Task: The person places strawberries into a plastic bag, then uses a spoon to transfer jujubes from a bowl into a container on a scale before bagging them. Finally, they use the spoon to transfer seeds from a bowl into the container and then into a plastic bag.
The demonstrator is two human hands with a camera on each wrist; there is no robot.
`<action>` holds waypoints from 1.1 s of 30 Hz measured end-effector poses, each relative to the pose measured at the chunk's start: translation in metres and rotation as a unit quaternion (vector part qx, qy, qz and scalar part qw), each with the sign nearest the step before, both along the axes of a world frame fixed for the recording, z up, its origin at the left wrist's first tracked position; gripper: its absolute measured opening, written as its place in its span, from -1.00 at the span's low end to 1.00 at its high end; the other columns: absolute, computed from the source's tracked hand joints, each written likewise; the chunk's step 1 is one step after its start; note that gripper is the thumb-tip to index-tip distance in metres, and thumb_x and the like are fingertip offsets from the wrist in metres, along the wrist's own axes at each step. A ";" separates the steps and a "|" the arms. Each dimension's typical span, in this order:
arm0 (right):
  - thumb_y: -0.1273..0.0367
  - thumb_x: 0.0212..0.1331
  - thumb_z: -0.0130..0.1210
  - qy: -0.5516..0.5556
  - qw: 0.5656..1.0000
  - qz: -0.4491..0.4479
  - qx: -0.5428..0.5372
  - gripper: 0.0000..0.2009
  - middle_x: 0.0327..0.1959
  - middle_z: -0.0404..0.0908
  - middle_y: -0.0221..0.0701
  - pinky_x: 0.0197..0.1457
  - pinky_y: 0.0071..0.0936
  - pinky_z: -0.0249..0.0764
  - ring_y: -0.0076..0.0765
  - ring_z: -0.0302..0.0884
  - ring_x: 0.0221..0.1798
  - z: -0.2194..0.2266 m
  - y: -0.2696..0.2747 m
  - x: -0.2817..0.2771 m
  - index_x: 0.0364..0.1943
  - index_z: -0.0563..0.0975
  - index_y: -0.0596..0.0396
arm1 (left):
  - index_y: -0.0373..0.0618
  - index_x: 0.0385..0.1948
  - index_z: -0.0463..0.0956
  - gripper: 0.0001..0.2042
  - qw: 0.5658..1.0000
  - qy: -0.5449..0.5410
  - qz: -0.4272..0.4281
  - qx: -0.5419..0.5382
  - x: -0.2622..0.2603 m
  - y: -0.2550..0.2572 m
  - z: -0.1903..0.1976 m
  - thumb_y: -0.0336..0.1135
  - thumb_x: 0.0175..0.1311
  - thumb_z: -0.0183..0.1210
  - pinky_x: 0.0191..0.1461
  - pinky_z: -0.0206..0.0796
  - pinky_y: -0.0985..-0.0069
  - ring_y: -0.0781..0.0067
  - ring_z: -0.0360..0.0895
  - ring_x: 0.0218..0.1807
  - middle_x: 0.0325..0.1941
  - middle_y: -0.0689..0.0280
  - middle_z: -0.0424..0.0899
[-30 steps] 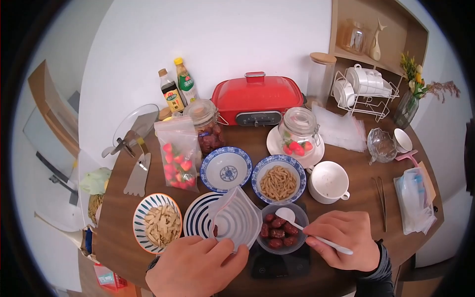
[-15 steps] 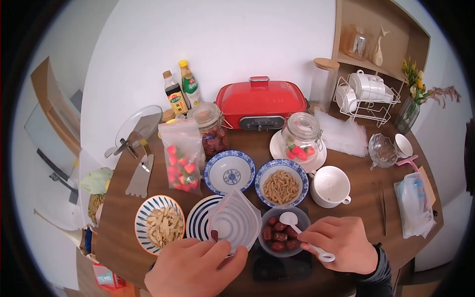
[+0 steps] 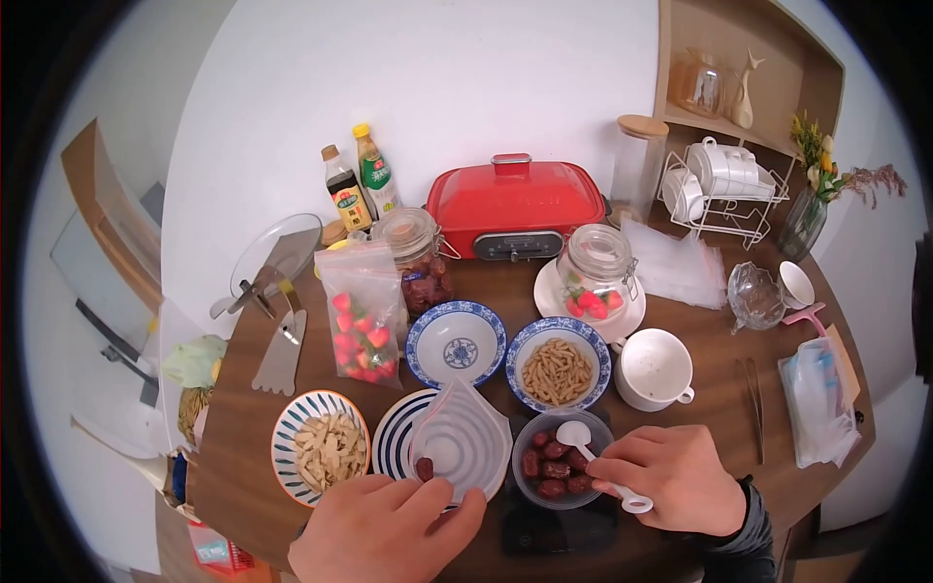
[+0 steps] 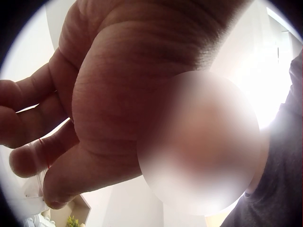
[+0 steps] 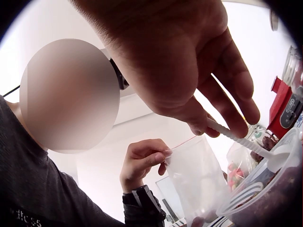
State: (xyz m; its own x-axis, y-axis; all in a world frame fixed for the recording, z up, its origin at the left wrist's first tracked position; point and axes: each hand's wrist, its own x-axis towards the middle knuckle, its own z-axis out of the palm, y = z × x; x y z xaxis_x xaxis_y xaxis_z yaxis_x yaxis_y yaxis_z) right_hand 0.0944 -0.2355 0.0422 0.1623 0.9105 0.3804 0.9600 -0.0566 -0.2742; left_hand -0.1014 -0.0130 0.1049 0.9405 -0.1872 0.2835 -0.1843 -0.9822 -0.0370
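In the head view my left hand (image 3: 389, 530) pinches the edge of a clear zip bag (image 3: 473, 442); one dried red date (image 3: 425, 469) shows inside it. The bag stands over a blue-striped plate (image 3: 391, 437). To its right, a clear plastic bowl (image 3: 609, 442) holds several red dates (image 3: 554, 470) above a black flat scale (image 3: 559, 532). My right hand (image 3: 671, 476) holds a white plastic spoon (image 3: 576, 433) by its handle, its scoop over the dates. The right wrist view shows the spoon's ridged handle (image 5: 232, 136) between thumb and fingers, with the scoop inside the bowl.
Behind stand a blue-rimmed bowl (image 3: 428, 340), another with pale brown pieces (image 3: 557, 372), and a white cup (image 3: 656, 374). A bowl of pale slices (image 3: 330, 452) sits left. Bagged strawberries (image 3: 364, 340), jars and a red electric cooker (image 3: 515, 206) are farther back. Tongs (image 3: 756, 408) lie right.
The spoon has turned in my right hand, its handle end swinging left and toward me. The scoop has shifted slightly over the dates. My left hand keeps its hold on the bag.
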 end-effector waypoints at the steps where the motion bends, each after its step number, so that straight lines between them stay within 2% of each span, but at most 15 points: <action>1: 0.39 -0.02 0.34 0.001 1.000 0.001 0.000 -0.76 -0.32 0.66 -0.53 -0.45 -0.42 0.49 -0.38 0.63 -0.34 -0.001 0.000 0.000 -0.21 0.61 -0.10 | 0.06 -0.15 0.62 -0.69 1.000 0.002 0.000 0.005 0.000 0.000 0.000 -0.36 -0.01 0.24 -0.41 0.34 0.40 0.36 0.53 -0.41 -0.27 0.39 0.54; 12: 0.40 -0.07 0.34 -0.002 1.000 0.005 -0.016 -0.71 -0.28 0.66 -0.53 -0.42 -0.41 0.51 -0.36 0.63 -0.31 -0.002 0.000 0.001 -0.18 0.60 -0.08 | 0.03 -0.14 0.62 -0.71 1.000 -0.013 -0.006 -0.002 -0.001 -0.001 -0.001 -0.36 0.02 0.26 -0.43 0.32 0.41 0.37 0.51 -0.43 -0.31 0.37 0.50; 15: 0.39 -0.08 0.35 -0.002 1.000 0.000 -0.019 -0.69 -0.27 0.65 -0.52 -0.41 -0.40 0.51 -0.34 0.64 -0.29 -0.002 0.000 0.000 -0.18 0.60 -0.05 | 0.03 -0.13 0.62 -0.69 1.000 0.010 -0.001 0.003 -0.004 -0.001 0.001 -0.36 0.00 0.28 -0.42 0.32 0.42 0.38 0.51 -0.43 -0.28 0.38 0.53; 17: 0.39 -0.08 0.36 -0.005 1.000 -0.008 -0.016 -0.69 -0.27 0.65 -0.52 -0.40 -0.40 0.51 -0.34 0.64 -0.29 -0.002 0.000 -0.001 -0.18 0.60 -0.04 | 0.06 -0.21 0.70 -0.64 0.999 -0.019 -0.013 0.026 -0.002 0.000 0.001 -0.34 -0.19 0.30 -0.56 0.23 0.55 0.56 0.45 -0.60 -0.37 0.44 0.55; 20: 0.39 -0.07 0.36 -0.001 1.000 -0.013 -0.006 -0.70 -0.28 0.65 -0.52 -0.39 -0.41 0.51 -0.33 0.64 -0.28 0.001 0.001 -0.003 -0.19 0.60 -0.03 | 0.07 -0.21 0.70 -0.61 0.999 -0.033 -0.022 0.019 -0.001 0.001 -0.003 -0.34 -0.23 0.28 -0.57 0.21 0.57 0.57 0.44 -0.61 -0.38 0.44 0.55; 22: 0.40 0.06 0.35 0.010 0.999 -0.032 -0.014 -0.84 -0.32 0.70 -0.47 -0.34 -0.37 0.60 -0.26 0.68 -0.32 0.005 0.002 -0.006 -0.27 0.63 -0.03 | 0.07 -0.20 0.70 -0.60 0.999 -0.035 -0.025 0.021 -0.001 0.002 -0.005 -0.33 -0.24 0.28 -0.58 0.21 0.57 0.58 0.45 -0.60 -0.37 0.43 0.55; 23: 0.40 0.06 0.35 0.010 0.999 -0.033 -0.014 -0.84 -0.32 0.70 -0.47 -0.34 -0.37 0.60 -0.26 0.68 -0.32 0.005 0.002 -0.005 -0.27 0.63 -0.03 | 0.07 -0.20 0.71 -0.59 0.999 -0.039 -0.028 0.025 0.000 0.002 -0.005 -0.32 -0.26 0.27 -0.58 0.20 0.58 0.58 0.45 -0.60 -0.37 0.43 0.55; 24: 0.40 0.06 0.35 0.011 0.999 -0.034 -0.014 -0.84 -0.32 0.70 -0.47 -0.34 -0.37 0.60 -0.26 0.68 -0.32 0.005 0.002 -0.005 -0.27 0.63 -0.03 | 0.07 -0.20 0.71 -0.59 0.999 -0.039 -0.029 0.026 -0.001 0.002 -0.004 -0.32 -0.26 0.27 -0.58 0.20 0.58 0.58 0.45 -0.60 -0.37 0.43 0.55; 26: 0.40 0.07 0.35 0.012 0.999 -0.035 -0.014 -0.85 -0.32 0.70 -0.47 -0.34 -0.37 0.60 -0.26 0.68 -0.32 0.004 0.002 -0.006 -0.27 0.63 -0.03 | 0.03 -0.13 0.63 -0.68 1.000 -0.020 -0.011 -0.012 -0.005 -0.001 -0.003 -0.35 0.00 0.29 -0.42 0.33 0.43 0.38 0.52 -0.43 -0.25 0.38 0.55; 29: 0.39 0.08 0.35 0.009 0.999 -0.036 -0.016 -0.85 -0.32 0.70 -0.47 -0.34 -0.37 0.60 -0.26 0.68 -0.32 0.004 0.003 -0.005 -0.27 0.63 -0.04 | 0.02 -0.13 0.64 -0.68 1.000 -0.012 -0.006 -0.001 -0.006 -0.002 -0.001 -0.36 -0.02 0.29 -0.42 0.33 0.44 0.39 0.52 -0.43 -0.23 0.37 0.56; 31: 0.39 -0.03 0.36 0.000 1.000 -0.022 -0.008 -0.74 -0.30 0.65 -0.51 -0.40 -0.40 0.50 -0.33 0.63 -0.30 0.000 0.002 -0.003 -0.20 0.61 -0.02 | 0.01 -0.13 0.64 -0.67 1.000 -0.013 -0.008 -0.006 -0.006 -0.001 -0.001 -0.36 -0.03 0.29 -0.42 0.33 0.44 0.39 0.52 -0.43 -0.23 0.37 0.56; 33: 0.38 -0.01 0.35 -0.001 1.000 -0.021 -0.003 -0.76 -0.31 0.65 -0.51 -0.40 -0.40 0.50 -0.33 0.63 -0.31 0.000 0.003 -0.002 -0.21 0.61 -0.02 | 0.01 -0.13 0.64 -0.67 1.000 -0.013 -0.009 -0.011 -0.006 -0.001 -0.001 -0.36 -0.03 0.28 -0.42 0.33 0.44 0.40 0.52 -0.43 -0.24 0.36 0.56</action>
State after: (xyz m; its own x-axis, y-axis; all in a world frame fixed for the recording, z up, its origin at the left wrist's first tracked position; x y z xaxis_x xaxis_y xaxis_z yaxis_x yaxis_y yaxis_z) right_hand 0.0921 -0.2327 0.0419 0.1995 0.9048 0.3762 0.9576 -0.0985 -0.2709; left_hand -0.1072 -0.0135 0.1037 0.9295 -0.1974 0.3116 -0.2012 -0.9793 -0.0203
